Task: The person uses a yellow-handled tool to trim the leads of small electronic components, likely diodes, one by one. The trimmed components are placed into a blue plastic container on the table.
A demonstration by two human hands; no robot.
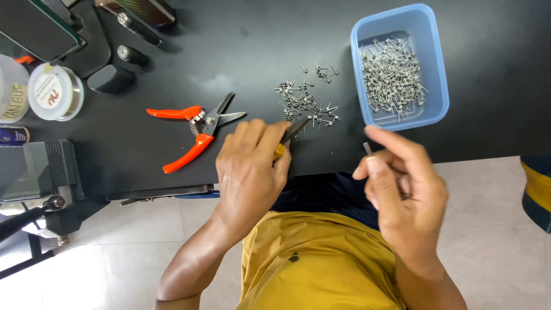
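Note:
My left hand (249, 166) grips a small tool with a yellow handle and dark jaws (293, 133); the jaws point toward a loose pile of small grey wire coils (304, 100) on the black table. My right hand (402, 183) is raised at the table's front edge and pinches a tiny grey metal piece (367, 148) between thumb and fingers. A blue plastic tub (439, 74) holding many more coils stands just beyond my right hand. Orange-handled snips (195, 129) lie open on the table, left of my left hand.
At the left stand a spool of wire (55, 92), a white container (11, 89), a black stand base (109, 77) and a dark machine (40, 172). A black table (241, 40) edge runs in front of me; pale floor tiles show below.

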